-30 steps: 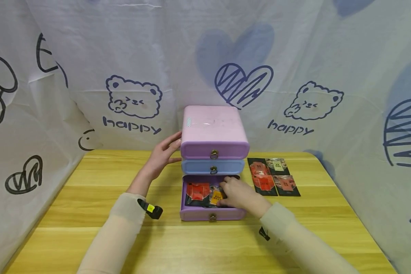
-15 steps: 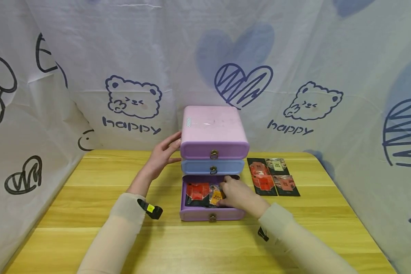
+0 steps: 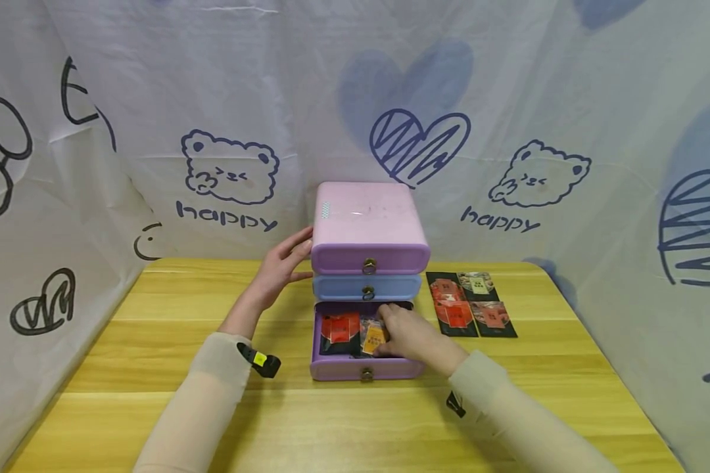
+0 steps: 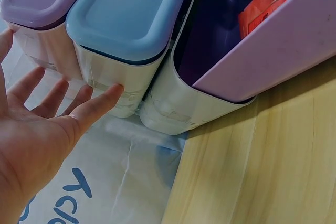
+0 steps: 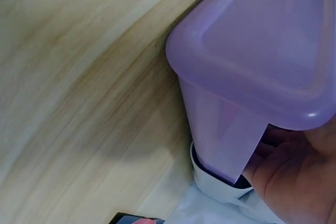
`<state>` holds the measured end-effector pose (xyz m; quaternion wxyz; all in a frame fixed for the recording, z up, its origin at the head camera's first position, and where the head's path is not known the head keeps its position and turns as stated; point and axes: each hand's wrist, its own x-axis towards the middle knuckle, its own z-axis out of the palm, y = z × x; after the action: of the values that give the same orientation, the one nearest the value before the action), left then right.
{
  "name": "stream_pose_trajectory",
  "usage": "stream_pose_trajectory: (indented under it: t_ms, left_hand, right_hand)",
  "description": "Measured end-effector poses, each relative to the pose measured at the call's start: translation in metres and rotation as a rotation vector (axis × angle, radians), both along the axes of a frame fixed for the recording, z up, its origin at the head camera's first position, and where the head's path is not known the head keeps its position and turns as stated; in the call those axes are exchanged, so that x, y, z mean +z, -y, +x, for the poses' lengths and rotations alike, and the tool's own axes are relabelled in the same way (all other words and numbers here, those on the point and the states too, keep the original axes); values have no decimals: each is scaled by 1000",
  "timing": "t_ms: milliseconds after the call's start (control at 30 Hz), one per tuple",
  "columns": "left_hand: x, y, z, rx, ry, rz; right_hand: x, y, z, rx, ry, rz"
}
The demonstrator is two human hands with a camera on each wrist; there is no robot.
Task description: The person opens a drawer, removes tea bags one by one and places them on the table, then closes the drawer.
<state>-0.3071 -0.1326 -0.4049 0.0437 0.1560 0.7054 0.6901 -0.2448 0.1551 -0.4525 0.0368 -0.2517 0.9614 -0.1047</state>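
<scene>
A pink, purple and blue drawer unit [image 3: 367, 217] stands at the back of the table, its purple bottom drawer [image 3: 337, 372] pulled out. My left hand [image 3: 278, 269] rests against the unit's left side, fingers extended; the left wrist view shows them spread along the stacked boxes. Inside the drawer my right hand [image 3: 411, 335] pinches a packet with a yellow label [image 3: 373, 338] between thumb and fingers. A red and black packet [image 3: 340, 332] lies left of it. In the right wrist view the fingertips are hidden behind the drawer wall [image 5: 220, 124].
Several dark packets with red and pale labels [image 3: 457, 316] lie in a block on the table [image 3: 307, 427], right of the unit. A printed white curtain [image 3: 343, 85] hangs close behind. The blue middle drawer [image 3: 334, 288] and the purple top drawer [image 3: 337, 260] are closed.
My right hand's fingers have shifted slightly left in the drawer, and the packet with the yellow label has changed its angle a little. The left hand stays in place.
</scene>
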Motion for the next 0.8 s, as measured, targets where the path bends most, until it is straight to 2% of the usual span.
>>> stream_pose_trajectory:
  t_ms: [100, 333, 800]
  left_hand:
    - [0, 0, 0, 1, -1, 1]
    - [0, 0, 1, 3, 0, 0]
    - [0, 0, 0, -9, -1, 9]
  right_hand:
    - [2, -2, 1, 1, 14, -40]
    - [4, -5, 5, 20, -31, -158]
    - [7, -14, 17, -42, -71, -343]
